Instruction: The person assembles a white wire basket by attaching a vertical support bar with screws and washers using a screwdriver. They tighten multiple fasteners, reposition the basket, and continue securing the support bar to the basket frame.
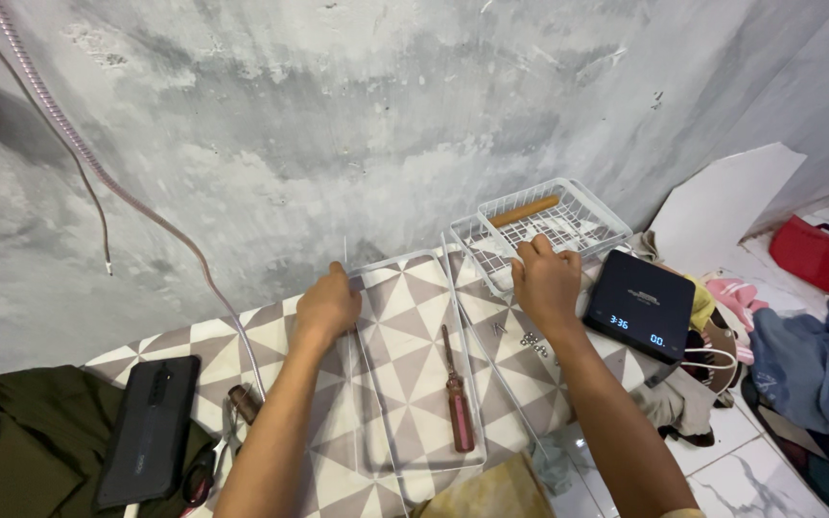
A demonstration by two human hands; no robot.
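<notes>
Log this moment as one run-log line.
left hand: on clear tray rim | right hand: on white wire basket edge | screwdriver: lying in tray | scale: right of the right hand

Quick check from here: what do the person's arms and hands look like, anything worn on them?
Both forearms are bare as far as the frame shows: no sleeves, gloves or watch. The left hand and right hand show no rings or bands from this view. The upper arms are out of frame.
</notes>
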